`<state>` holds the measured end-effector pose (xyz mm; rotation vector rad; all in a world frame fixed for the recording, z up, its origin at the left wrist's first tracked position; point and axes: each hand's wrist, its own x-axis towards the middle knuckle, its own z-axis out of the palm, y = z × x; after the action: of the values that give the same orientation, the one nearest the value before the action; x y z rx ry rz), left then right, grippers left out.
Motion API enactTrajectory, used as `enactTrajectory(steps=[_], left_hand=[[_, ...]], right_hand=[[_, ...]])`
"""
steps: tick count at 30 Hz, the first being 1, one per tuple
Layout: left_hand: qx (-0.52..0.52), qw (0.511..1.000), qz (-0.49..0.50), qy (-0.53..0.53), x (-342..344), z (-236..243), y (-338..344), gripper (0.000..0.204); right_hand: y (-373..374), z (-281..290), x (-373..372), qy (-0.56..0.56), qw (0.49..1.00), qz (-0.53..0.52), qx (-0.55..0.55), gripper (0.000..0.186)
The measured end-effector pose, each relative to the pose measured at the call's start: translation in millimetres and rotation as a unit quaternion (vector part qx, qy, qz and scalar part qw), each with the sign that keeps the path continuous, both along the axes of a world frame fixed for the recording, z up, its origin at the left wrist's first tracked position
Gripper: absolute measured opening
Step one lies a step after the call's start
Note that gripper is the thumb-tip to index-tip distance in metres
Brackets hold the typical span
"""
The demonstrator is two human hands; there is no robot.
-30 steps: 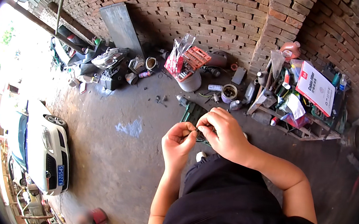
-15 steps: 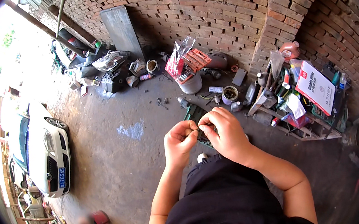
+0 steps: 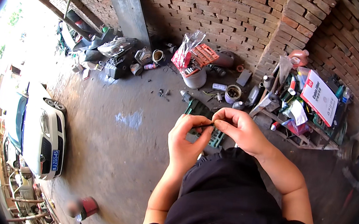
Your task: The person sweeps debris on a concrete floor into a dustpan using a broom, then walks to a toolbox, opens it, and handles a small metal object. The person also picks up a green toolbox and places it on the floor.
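In front of my body, my left hand (image 3: 187,141) is closed, thumb and fingers pinching a thin dark stick-like piece (image 3: 203,125). My right hand (image 3: 244,130) is also closed, its thumb and forefinger pinching the piece's right end. The fingertips of both hands nearly meet there. The piece is too small for me to tell its kind. Below the hands on the floor lies an opened green tool case (image 3: 197,108), partly covered by them; its moulded slots show between and beside the hands.
Beyond stands a white bucket (image 3: 194,79) with an orange tray and plastic bag on top. A cluttered wooden rack (image 3: 309,141) with a white-and-red box (image 3: 318,97) is at right. Car parts (image 3: 117,49) lie along the brick wall. At left is a white car (image 3: 40,134); a red bucket (image 3: 89,206) stands nearby.
My hands have shifted slightly right in the picture, and the thin dark piece now shows between them. More of the green case is visible. The whole view has turned a little.
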<state>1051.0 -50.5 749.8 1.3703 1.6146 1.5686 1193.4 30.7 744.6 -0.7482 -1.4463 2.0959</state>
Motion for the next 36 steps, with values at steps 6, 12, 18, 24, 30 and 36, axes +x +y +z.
enactTrajectory(steps=[6, 12, 18, 24, 30, 36], left_hand=[[0.034, 0.994, 0.063, 0.089, 0, 12, -5, 0.017], [0.119, 0.98, 0.068, 0.143, 5, 17, -5, 0.02], [0.196, 0.956, 0.059, 0.208, 2, 18, -5, 0.027], [0.269, 0.924, 0.056, 0.266, -2, 27, -5, 0.029], [0.267, 0.886, 0.044, 0.377, -4, 36, -5, 0.036], [0.33, 0.849, 0.041, 0.412, -11, 27, -2, 0.028]], right_hand=[[-9, 11, -6, 0.033, 0.985, -0.065, 0.159, 0.029], [-15, 26, -10, -0.002, 0.964, -0.11, 0.242, 0.016], [-15, 49, -5, 0.05, 0.99, -0.04, 0.125, 0.01], [-4, 62, 5, 0.021, 0.979, 0.015, 0.204, 0.012], [-2, 67, 2, 0.064, 0.987, 0.04, 0.142, 0.007], [2, 68, 0, 0.07, 0.994, 0.061, 0.064, 0.007]])
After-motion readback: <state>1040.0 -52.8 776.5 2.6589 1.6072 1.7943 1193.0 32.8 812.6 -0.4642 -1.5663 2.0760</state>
